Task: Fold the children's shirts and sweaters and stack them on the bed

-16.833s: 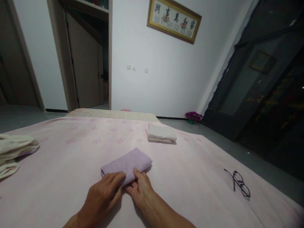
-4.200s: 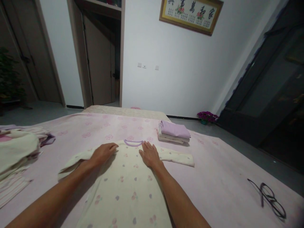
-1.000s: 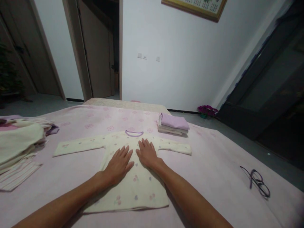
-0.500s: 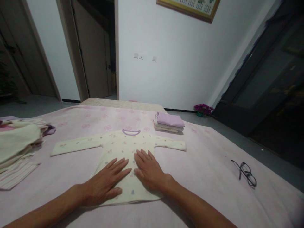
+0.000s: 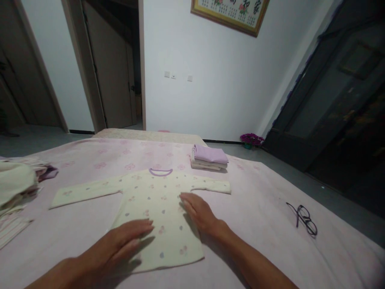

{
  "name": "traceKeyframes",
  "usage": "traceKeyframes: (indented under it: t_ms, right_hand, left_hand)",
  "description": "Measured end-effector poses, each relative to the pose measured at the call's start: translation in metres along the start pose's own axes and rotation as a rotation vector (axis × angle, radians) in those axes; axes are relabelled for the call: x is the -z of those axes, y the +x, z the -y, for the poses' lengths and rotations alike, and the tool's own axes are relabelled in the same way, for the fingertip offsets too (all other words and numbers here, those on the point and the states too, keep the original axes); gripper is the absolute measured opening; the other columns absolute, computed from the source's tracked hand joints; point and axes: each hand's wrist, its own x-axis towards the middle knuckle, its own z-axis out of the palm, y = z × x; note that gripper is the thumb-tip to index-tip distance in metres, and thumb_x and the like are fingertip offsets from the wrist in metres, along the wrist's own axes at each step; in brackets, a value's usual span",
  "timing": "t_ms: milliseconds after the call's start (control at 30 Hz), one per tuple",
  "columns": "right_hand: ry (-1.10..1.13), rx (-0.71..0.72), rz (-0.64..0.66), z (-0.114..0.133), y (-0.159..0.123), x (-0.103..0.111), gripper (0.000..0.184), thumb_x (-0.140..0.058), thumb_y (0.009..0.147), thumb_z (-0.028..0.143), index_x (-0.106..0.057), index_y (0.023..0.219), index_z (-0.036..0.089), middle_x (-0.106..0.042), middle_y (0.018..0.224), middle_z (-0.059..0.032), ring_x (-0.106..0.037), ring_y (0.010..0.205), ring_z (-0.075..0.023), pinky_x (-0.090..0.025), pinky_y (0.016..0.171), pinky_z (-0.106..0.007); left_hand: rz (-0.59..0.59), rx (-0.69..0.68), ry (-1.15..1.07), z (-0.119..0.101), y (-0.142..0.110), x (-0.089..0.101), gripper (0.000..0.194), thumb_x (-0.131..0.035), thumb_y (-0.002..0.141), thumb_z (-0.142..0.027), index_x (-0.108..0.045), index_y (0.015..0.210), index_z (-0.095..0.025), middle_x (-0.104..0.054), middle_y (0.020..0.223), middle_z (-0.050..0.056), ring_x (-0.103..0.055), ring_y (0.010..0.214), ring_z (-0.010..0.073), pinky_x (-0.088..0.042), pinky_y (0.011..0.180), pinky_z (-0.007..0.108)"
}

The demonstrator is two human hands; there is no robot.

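Note:
A small cream long-sleeved shirt [image 5: 156,208] with coloured dots and a lilac collar lies spread flat, sleeves out, on the pink flowered bed sheet [image 5: 255,224]. My left hand [image 5: 120,243] lies flat and open on the shirt's lower left part, fingers pointing right. My right hand [image 5: 200,212] rests open on the shirt's right side edge, just under the right sleeve. Neither hand holds anything.
A folded stack [image 5: 209,157] with a lilac piece on top sits beyond the right sleeve. Loose clothes [image 5: 15,184] are heaped at the left edge. Black glasses [image 5: 302,218] lie on the sheet to the right. Beyond the bed are a doorway, a wall and dark glass doors.
Both hands have slid apart from the shirt's middle: the left down and leftward, the right out to the shirt's right edge. The view has shifted slightly.

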Motion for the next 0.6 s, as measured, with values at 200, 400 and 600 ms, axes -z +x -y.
traceKeyframes:
  t_ms: [200, 400, 600]
  right_hand:
    - [-0.187, -0.304, 0.037, -0.030, 0.078, -0.009, 0.060, -0.024, 0.105, 0.042, -0.035, 0.154, 0.010, -0.031, 0.162, -0.0128, -0.024, 0.151, -0.0238, -0.020, 0.123, -0.041]
    - [-0.244, -0.348, 0.042, -0.073, 0.072, -0.017, 0.064, -0.024, 0.104, 0.049, -0.032, 0.157, 0.013, -0.022, 0.165, -0.0117, -0.016, 0.153, -0.0253, -0.011, 0.122, -0.045]
    - [-0.361, -0.544, -0.017, -0.140, 0.025, 0.005, 0.063, -0.025, 0.104, 0.051, -0.030, 0.158, 0.019, -0.023, 0.165, -0.0094, -0.015, 0.153, -0.0257, -0.010, 0.121, -0.047]
  left_hand:
    - [-0.131, 0.418, 0.208, 0.028, 0.103, 0.003, 0.056, -0.034, 0.101, -0.046, -0.048, 0.148, -0.019, -0.045, 0.156, 0.011, -0.038, 0.146, 0.0288, -0.034, 0.120, 0.049]
    - [-0.117, 0.537, 0.408, 0.057, 0.119, -0.018, 0.058, -0.037, 0.100, -0.045, -0.047, 0.149, -0.016, -0.040, 0.158, 0.019, -0.031, 0.148, 0.0370, -0.028, 0.117, 0.058]
    - [-0.114, 0.526, 0.475, 0.058, 0.110, -0.027, 0.058, -0.034, 0.100, -0.045, -0.045, 0.151, -0.019, -0.038, 0.159, 0.018, -0.029, 0.149, 0.0363, -0.025, 0.118, 0.054]
